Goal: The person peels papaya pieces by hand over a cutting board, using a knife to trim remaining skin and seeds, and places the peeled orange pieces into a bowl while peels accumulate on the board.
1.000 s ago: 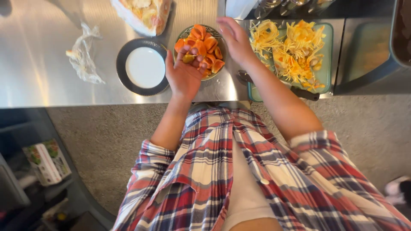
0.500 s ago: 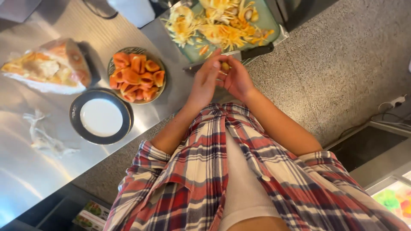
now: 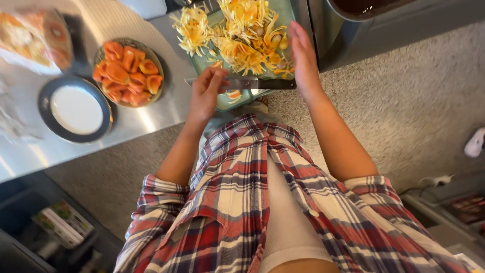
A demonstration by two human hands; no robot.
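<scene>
Left hand (image 3: 206, 93) closed on knife (image 3: 252, 83), right hand (image 3: 303, 55) open over board (image 3: 225, 101), bowl (image 3: 129, 71) near.

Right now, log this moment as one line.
left hand: grips knife | right hand: open beside fruit scraps | green tray | bowl of orange pieces

Knife (image 3: 252, 83) bars board (image 3: 222, 101), bowl (image 3: 129, 71) left

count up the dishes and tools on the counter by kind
bowl of orange fruit pieces: 1
dark plate with white centre: 1
green tray of yellow shreds: 1
knife: 1, held by the left hand; the right hand rests at the tray edge
total: 4
</scene>
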